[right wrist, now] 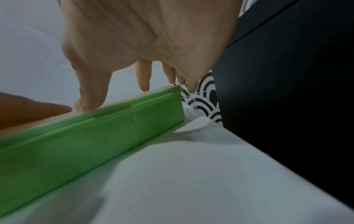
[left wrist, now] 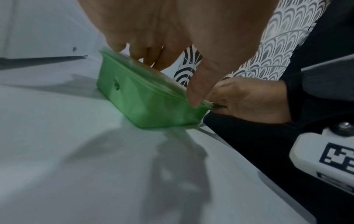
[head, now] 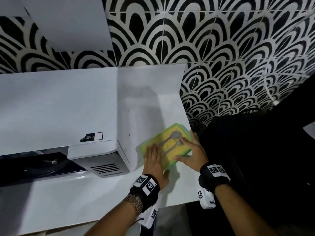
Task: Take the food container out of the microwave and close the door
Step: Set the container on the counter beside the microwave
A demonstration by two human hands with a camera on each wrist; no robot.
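Green plastic food container (head: 166,143), lid on, rests on the white counter (head: 179,184) just right of the microwave (head: 59,108), near the counter's right edge. Its long axis runs diagonally, from the near-left corner to the far-right corner by the patterned tile wall (head: 238,57). Left hand (head: 153,160) lies flat on the lid's left end with fingers extended and close together; right hand (head: 190,155) has fingers spread over the right end, thumb at the near rim. Risk: a sideways push could slide the container off the right edge. The microwave door appears open and is not yet closed.
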